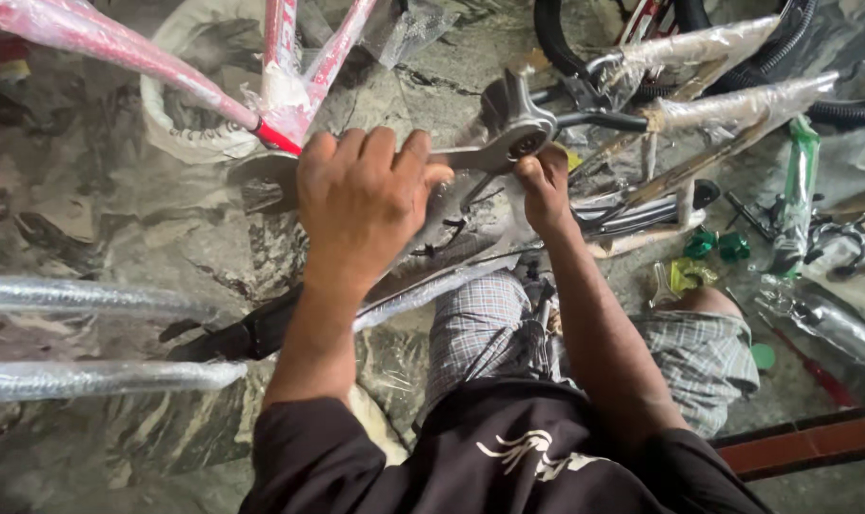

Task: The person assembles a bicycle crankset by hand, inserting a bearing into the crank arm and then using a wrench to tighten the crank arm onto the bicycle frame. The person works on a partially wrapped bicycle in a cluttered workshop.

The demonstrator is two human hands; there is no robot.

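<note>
My left hand (361,195) is closed around the handle of a large steel spanner (489,152), whose open jaw sits on the bottom-bracket fitting (526,145) of a bicycle frame. My right hand (546,186) pinches that fitting just below the spanner's jaw. A metal crank arm (513,95) sticks up from the fitting. The red bicycle frame tubes (289,57) are wrapped in clear plastic and run up and to the left.
Plastic-wrapped tubes (89,297) lie at the left, and more wrapped parts (737,100) at the upper right. A black tyre (566,43) is at the top. Green small parts (713,246), a wrapped green item (799,181) and a red-handled tool (818,376) lie on the stone floor (118,209) at the right.
</note>
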